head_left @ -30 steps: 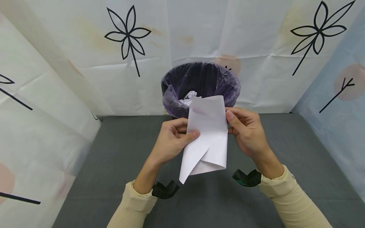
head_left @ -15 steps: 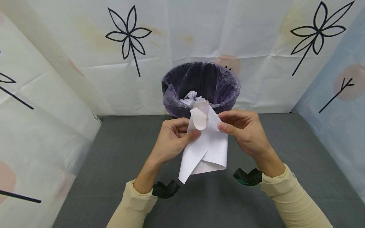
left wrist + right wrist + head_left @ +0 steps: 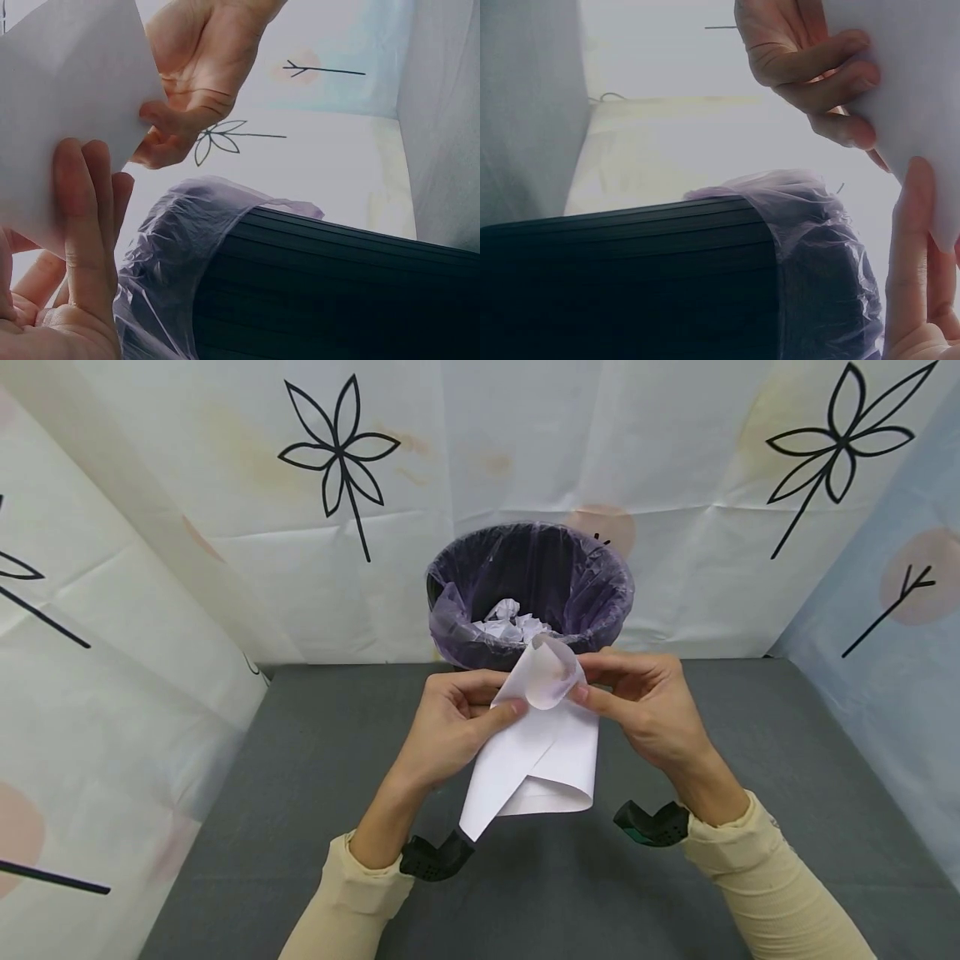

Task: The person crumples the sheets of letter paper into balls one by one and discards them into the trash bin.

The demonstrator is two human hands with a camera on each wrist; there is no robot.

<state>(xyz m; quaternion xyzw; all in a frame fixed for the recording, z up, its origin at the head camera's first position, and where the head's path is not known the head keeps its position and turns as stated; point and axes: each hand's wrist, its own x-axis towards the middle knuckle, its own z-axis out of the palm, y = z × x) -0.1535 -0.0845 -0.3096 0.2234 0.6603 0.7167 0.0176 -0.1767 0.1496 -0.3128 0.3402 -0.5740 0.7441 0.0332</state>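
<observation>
A white sheet of paper (image 3: 517, 756), folded into a narrow shape, is held between both hands over the grey table. My left hand (image 3: 465, 714) pinches its left edge, thumb on top and fingers underneath. On the other side my right hand (image 3: 637, 697) pinches the upper right edge between thumb and fingers. The top of the paper curls over toward me in a rounded roll, and its lower left tip points down past the left wrist. In the left wrist view the fingers (image 3: 79, 202) lie flat against the underside of the paper (image 3: 75, 97).
Behind the paper stands a dark bin (image 3: 525, 572) lined with a purple plastic bag, with crumpled white paper (image 3: 510, 622) inside. The grey table (image 3: 330, 735) meets white patterned cloth walls (image 3: 517, 443) at the back and sides.
The paper's flat top end has been bent down and over toward me into a curl. My right hand has shifted slightly left along with it, while my left hand stays nearly in place.
</observation>
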